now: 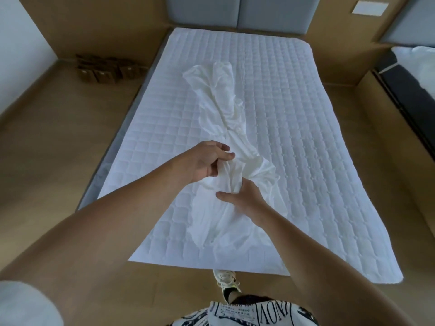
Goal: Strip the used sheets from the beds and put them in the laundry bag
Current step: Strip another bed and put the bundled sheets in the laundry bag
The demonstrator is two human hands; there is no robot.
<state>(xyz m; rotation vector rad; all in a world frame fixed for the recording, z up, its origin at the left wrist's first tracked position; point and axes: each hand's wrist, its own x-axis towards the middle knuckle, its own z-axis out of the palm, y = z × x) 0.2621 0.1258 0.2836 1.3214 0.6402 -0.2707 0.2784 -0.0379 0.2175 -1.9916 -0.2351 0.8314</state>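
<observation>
Sheet [226,128] lies roped down the middle of the bed [294,128], left hand [207,162] and right hand [244,197] both clamped on its near bunch; looks light, limp and slippery, so best gathered hand over hand at that thick twist.

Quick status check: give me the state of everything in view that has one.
sheet: pulled loose, bunched into a long rope down the bed
mattress pad: bare, quilted, still on the bed
left hand: grips the sheet
right hand: grips the sheet
second bed: still has white bedding
</observation>
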